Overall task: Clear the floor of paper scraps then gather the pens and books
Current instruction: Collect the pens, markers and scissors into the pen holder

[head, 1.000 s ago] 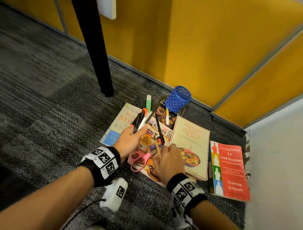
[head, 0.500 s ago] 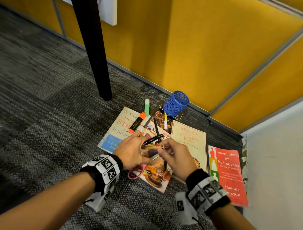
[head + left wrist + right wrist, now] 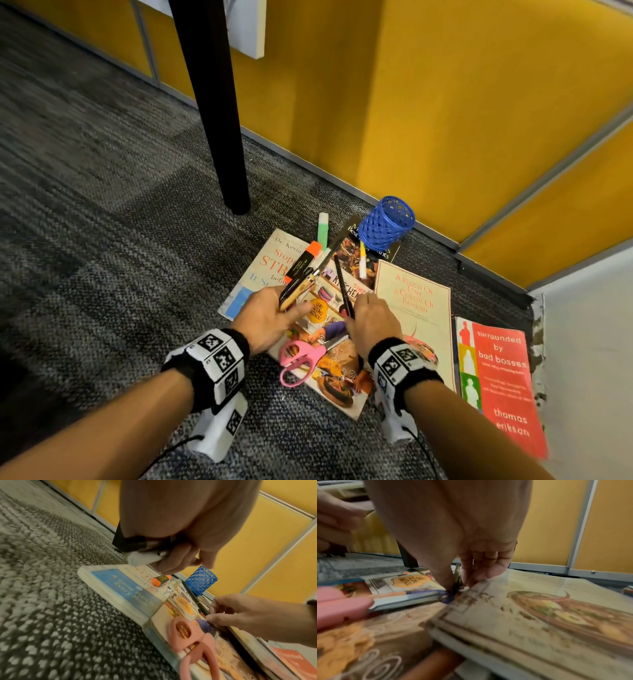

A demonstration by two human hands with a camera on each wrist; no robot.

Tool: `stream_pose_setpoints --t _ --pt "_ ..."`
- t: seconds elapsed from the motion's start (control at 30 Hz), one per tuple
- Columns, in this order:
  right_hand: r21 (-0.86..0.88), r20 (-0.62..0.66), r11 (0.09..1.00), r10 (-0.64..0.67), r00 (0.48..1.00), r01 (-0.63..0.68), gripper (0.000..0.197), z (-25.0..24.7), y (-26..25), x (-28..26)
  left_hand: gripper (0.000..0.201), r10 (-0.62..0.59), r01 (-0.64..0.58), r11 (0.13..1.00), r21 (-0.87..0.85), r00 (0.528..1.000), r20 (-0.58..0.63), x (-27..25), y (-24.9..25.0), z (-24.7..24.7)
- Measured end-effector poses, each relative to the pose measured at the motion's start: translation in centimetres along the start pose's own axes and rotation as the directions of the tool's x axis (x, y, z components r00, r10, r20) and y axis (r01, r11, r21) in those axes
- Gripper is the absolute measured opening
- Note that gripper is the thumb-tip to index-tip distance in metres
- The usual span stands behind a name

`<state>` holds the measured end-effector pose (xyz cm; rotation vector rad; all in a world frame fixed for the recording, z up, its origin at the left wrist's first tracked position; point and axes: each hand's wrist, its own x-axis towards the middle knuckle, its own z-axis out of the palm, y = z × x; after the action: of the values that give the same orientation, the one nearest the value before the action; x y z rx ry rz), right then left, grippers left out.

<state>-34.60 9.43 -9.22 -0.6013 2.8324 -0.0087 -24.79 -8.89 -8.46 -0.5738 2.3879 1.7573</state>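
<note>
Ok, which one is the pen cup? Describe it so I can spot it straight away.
Follow the yellow wall panels down to the carpet, right of the black table leg. The pen cup lies tipped over at the far end of the spread of books. It is the only blue thing with open mesh sides among flat covers and thin pens.

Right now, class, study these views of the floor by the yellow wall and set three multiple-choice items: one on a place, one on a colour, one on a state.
1. Where do the pink scissors lie?
A. on a cookbook cover
B. inside the blue pen cup
C. on bare carpet

2. What colour is the mesh pen cup?
A. red
B. blue
C. green

3. What is the left hand doing?
A. lying flat, holding nothing
B. gripping a bundle of pens
C. lifting the red book

Answers: 1 A, the handles rest on the cookbook; 2 B, its lattice is blue in both views; 3 B, fingers curl round the pens.
</note>
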Motion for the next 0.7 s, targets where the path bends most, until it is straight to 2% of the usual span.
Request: stream_pose_setpoints --t 0.07,0.13,0.2,0.23,0.27,0.3,0.33,0.37,0.4,0.43,0.47,0.5,0.53,0.57,0.6,0.63,0.7 --pt "0.114 -0.027 0.993 0.005 1.000 -0.002 0.025 -0.3 0.3 -0.1 0.034 -0.011 0.010 0.999 0.051 1.000 0.005 0.0 0.3 0.1" --pt "0.335 -0.061 0.940 -0.040 0.997 0.059 0.018 -1.3 0.9 -0.5 0.041 0.063 -0.057 0.979 0.197 0.998 -0.022 0.2 1.2 0.1" --pt "0.598 -0.111 0.794 -0.052 0.992 0.109 0.015 -2.7 1.2 -1.0 0.070 0.169 -0.145 0.903 0.404 0.985 -0.025 0.8 2.2 0.2" --pt "0.733 -0.099 0.672 -0.045 0.994 0.104 0.014 -3.5 1.2 -1.2 0.077 0.197 -0.168 0.853 0.494 0.980 -0.008 1.2 2.8 0.2" --pt "0.851 -0.058 0.520 -0.054 0.997 0.077 0.014 -4.2 1.3 -1.2 0.076 0.208 -0.184 0.810 0.557 0.978 0.021 1.5 3.3 0.4" --pt "0.928 -0.004 0.372 -0.081 0.997 0.034 0.015 -4.9 1.2 -1.2 0.066 0.207 -0.200 0.785 0.587 0.977 0.056 1.8 3.8 0.5" --pt "0.964 0.045 0.264 -0.111 0.993 -0.015 0.016 -5.5 1.2 -1.0 0.051 0.191 -0.206 0.780 0.590 0.978 0.089 2.1 4.2 0.6" --pt "0.976 0.079 0.211 -0.132 0.988 -0.050 0.016 -6.0 1.1 -0.6 0.036 0.166 -0.199 0.800 0.565 0.980 0.109 2.4 4.7 0.6" --pt "0.976 0.097 0.206 -0.136 0.986 -0.068 0.014 -6.1 1.3 0.1 0.028 0.130 -0.169 0.840 0.516 0.985 0.112 2.8 4.9 0.7" --pt "0.971 0.103 0.229 -0.118 0.988 -0.073 0.011 -6.2 1.4 0.9 0.027 0.090 -0.124 0.880 0.458 0.991 0.095 3.3 4.9 0.7" --pt "0.954 0.095 0.294 -0.079 0.992 -0.068 0.011 -5.9 1.6 2.0 0.027 0.055 -0.078 0.910 0.407 0.996 0.069 3.8 4.9 0.8" --pt "0.910 0.067 0.411 -0.022 0.998 -0.052 0.015 -5.5 1.9 3.3 0.028 0.029 -0.043 0.930 0.364 0.999 0.044 4.3 4.7 0.9" --pt "0.814 0.021 0.580 0.039 0.999 -0.040 0.019 -5.0 2.2 4.6 0.028 0.014 -0.021 0.948 0.319 1.000 0.024 4.7 4.3 0.9" --pt "0.643 -0.025 0.764 0.085 0.996 -0.049 0.023 -4.4 2.5 5.9 0.028 0.005 -0.008 0.963 0.269 1.000 0.012 5.1 3.9 1.0" --pt "0.425 -0.060 0.902 0.114 0.992 -0.077 0.029 -3.7 2.6 7.0 0.029 0.005 -0.005 0.977 0.213 1.000 0.005 5.4 3.5 1.1" --pt "0.236 -0.070 0.966 0.128 0.989 -0.108 0.037 -3.1 2.6 7.9 0.029 -0.005 0.003 0.991 0.132 1.000 0.013 5.8 3.2 1.1" --pt "0.028 -0.071 0.988 0.156 0.985 -0.154 0.049 -1.8 2.3 9.1 0.018 -0.045 0.052 0.994 -0.095 0.997 0.067 6.2 2.8 1.0"
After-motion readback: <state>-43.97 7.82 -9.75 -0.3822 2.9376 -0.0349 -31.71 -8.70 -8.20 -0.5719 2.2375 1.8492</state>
